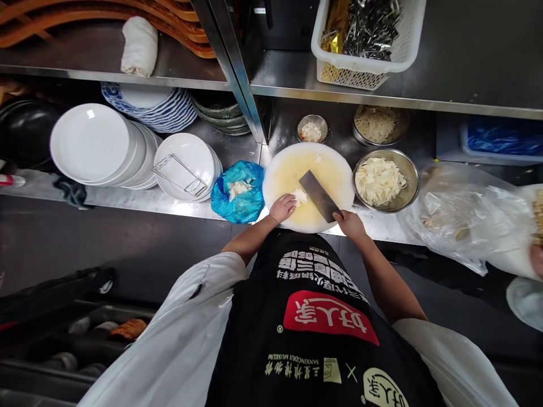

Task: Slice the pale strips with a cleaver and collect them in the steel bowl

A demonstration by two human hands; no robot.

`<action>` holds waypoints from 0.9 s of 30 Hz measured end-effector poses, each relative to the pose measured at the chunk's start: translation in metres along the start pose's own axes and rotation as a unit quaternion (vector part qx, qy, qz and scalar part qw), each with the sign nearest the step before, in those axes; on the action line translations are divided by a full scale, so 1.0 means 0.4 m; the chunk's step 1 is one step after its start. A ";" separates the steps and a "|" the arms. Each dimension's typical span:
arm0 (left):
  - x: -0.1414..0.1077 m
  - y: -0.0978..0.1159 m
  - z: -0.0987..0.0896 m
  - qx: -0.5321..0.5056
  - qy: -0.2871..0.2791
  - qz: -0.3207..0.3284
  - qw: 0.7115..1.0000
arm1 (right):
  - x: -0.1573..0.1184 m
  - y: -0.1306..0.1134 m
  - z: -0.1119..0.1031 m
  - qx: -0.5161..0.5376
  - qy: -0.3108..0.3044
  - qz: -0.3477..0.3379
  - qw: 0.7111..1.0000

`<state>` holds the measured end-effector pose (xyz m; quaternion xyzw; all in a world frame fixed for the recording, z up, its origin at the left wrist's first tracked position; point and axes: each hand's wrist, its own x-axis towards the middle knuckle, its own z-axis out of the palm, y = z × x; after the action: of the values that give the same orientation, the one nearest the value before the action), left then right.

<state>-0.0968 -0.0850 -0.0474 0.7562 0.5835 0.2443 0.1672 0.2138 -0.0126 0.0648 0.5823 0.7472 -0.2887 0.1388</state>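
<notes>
My right hand is closed round the handle of a cleaver, whose broad blade lies slanted over a round cutting board. On the same board my left hand has its fingers bent together against a white piece of food, just left of the blade. Beside the board on the left sits a blue plastic bag with whitish pieces in its opening. A steel bowl on the right holds pale, thin slices.
Behind the board stand a small bowl of chopped bits and a bowl of pale shreds. White plates are stacked leftward. A shelf edge crosses above. At right are a clear plastic bag and part of another person's hand.
</notes>
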 end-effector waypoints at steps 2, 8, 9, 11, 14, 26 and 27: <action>0.002 0.003 -0.001 0.000 -0.003 0.003 1.000 | -0.004 -0.010 -0.003 0.006 -0.007 -0.015 1.000; 0.005 0.007 -0.001 -0.008 0.001 0.002 1.000 | 0.024 -0.004 -0.016 0.048 -0.051 -0.001 0.998; 0.005 0.007 -0.001 -0.010 0.002 0.001 1.000 | 0.027 0.000 -0.017 0.061 -0.054 0.006 0.997; 0.003 0.005 0.000 -0.012 0.003 0.000 1.000 | 0.028 0.007 -0.019 0.082 -0.063 0.014 0.995; 0.001 0.002 0.003 -0.008 -0.001 0.002 1.000 | 0.024 0.014 -0.027 0.116 -0.084 0.025 0.989; -0.002 -0.004 0.009 -0.006 0.004 0.009 1.000 | 0.031 0.034 -0.048 0.038 -0.048 0.021 0.998; -0.003 -0.004 0.007 -0.010 0.005 0.007 1.000 | 0.029 0.032 -0.043 0.009 -0.029 0.018 0.999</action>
<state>-0.0966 -0.0858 -0.0508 0.7575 0.5763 0.2552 0.1701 0.2248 0.0087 0.0687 0.5887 0.7293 -0.3096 0.1604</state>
